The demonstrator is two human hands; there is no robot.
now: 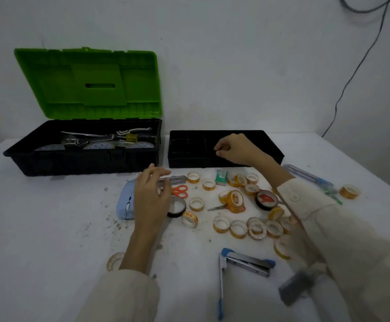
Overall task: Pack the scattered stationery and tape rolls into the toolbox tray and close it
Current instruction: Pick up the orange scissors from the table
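the right hand (pixel 232 148) hangs over the black tray (pixel 268 145), fingers curled close together above its middle compartments; whether something small is pinched there i cannot tell, the tray being too dark. the left hand (pixel 151 196) hovers low over the table (pixel 49 228) with fingers loosely spread and nothing in them, just above a black tape roll (pixel 177 206), the orange-handled scissors (pixel 180 191) and a grey utility knife (pixel 176 179).

the knife's long axis runs left to right, parallel to the tray's front wall, and lies just past the left fingertips, so the left hand looks the nearer one for it. the small tape rolls (pixel 238 228) scatter mostly beneath the right forearm, on the near side of the tray. the tray sits just right of the open toolbox (pixel 82 156), with its green lid (pixel 89 82) upright.
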